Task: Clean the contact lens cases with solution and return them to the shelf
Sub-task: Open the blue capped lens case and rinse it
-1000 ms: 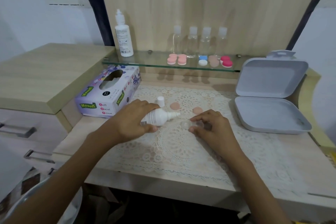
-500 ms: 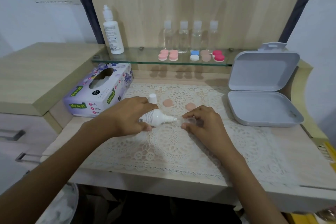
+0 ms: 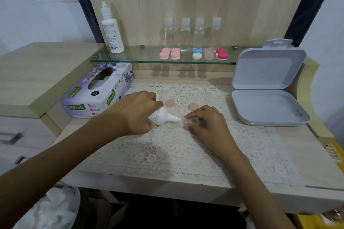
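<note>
A: Head view: L hand (image 3: 135,111) wrapped round the small solution bottle (image 3: 161,116), tipped near flat, nozzle aimed 3 o'clock into the clear lens case (image 3: 188,121).
B: R hand?
A: R hand (image 3: 206,125) pinches that case on the lace mat (image 3: 167,147), mid table (image 3: 307,163), prob. to steady it for the squirt. Two peach caps (image 3: 169,102) lie at 12 of the hands, so wells are open.
B: Other cases?
A: Capped, on the glass shelf (image 3: 130,58) at 12. Tissue box (image 3: 98,93) at 10, likely for wiping.

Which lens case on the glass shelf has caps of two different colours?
The blue-and-white case, in the middle of the row; every other case there has matching caps.
</note>
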Action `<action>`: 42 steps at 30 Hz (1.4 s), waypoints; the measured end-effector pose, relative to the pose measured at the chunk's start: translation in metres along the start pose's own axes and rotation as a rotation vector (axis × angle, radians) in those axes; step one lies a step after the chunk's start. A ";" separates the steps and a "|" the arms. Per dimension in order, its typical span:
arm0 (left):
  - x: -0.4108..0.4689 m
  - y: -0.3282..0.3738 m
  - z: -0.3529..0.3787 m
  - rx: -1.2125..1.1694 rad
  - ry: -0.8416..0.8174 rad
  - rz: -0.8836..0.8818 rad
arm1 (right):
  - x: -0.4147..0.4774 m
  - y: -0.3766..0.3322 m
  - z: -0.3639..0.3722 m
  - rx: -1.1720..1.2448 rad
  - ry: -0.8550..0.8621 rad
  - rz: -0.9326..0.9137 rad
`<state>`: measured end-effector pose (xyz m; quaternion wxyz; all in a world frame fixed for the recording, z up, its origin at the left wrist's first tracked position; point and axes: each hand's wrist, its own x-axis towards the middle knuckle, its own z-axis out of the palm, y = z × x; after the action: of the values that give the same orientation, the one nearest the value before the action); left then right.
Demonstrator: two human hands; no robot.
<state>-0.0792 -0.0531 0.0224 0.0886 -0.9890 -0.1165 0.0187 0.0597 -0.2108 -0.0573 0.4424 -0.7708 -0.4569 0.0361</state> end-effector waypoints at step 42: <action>-0.025 -0.012 0.048 -0.556 0.383 -0.148 | 0.000 0.002 0.000 0.018 -0.010 0.032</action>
<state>-0.1088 -0.0389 -0.0221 -0.1628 -0.9499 -0.1697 -0.2060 0.0611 -0.2108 -0.0588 0.4463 -0.7740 -0.4462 0.0511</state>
